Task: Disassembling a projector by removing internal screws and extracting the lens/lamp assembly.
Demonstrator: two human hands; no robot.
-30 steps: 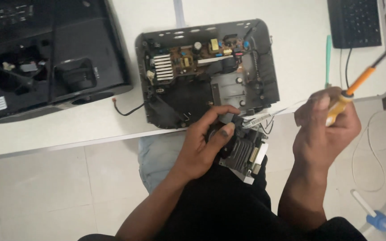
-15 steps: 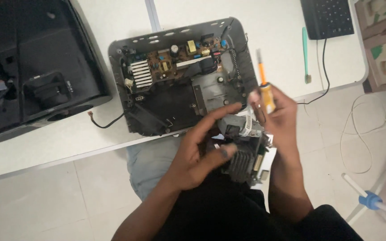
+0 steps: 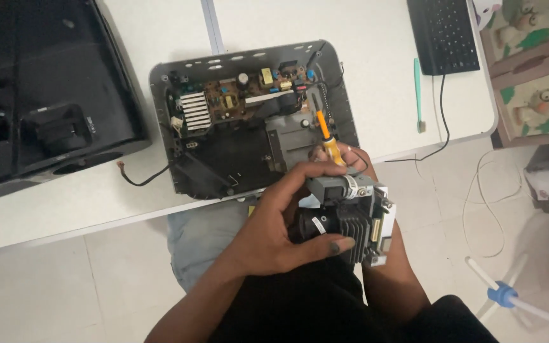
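Observation:
My left hand [image 3: 281, 222] grips a black and grey lens module [image 3: 344, 216] with cooling fins, held over my lap. Behind it, my right hand [image 3: 351, 159] is mostly hidden and holds an orange-handled screwdriver [image 3: 325, 134] whose handle points up and away. Just beyond, an opened projector base [image 3: 189, 165] lies on the white table [image 3: 351, 57], showing a brown circuit board [image 3: 249, 95] and a silver heat sink [image 3: 195, 109].
A black projector top cover [image 3: 39, 95] lies at the left of the table. A black keyboard [image 3: 443, 32] and a teal pen [image 3: 417, 89] lie at the back right. Cables trail over the tiled floor [image 3: 490, 190]; boxes stand at the right.
My right hand has swung in from the right with the screwdriver and now sits behind the lens module. The view has shifted so the table appears further right.

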